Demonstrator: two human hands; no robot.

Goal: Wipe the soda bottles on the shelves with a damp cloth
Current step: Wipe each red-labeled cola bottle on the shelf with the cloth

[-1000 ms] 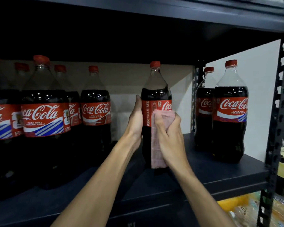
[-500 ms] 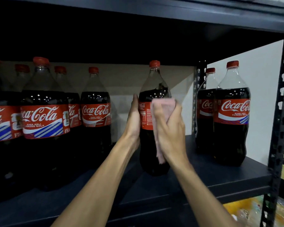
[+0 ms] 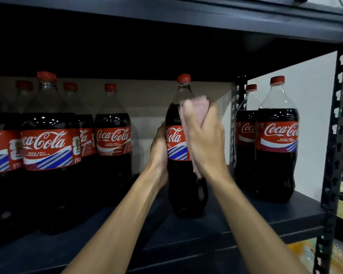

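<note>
Pink cloth (image 3: 195, 107) (crumpled) pressed on dark cola bottle (image 3: 183, 186).

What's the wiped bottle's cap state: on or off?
On: the red cap sits atop the neck of the bottle, above the pink cloth.

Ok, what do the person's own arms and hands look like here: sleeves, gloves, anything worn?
Both forearms are bare to the frame's bottom edge; no sleeve shows. The left hand and right hand are ungloved. No watch or bracelet on either wrist. No ring visible, though the right fingers are blurred and the left ones mostly behind the bottle.
</note>
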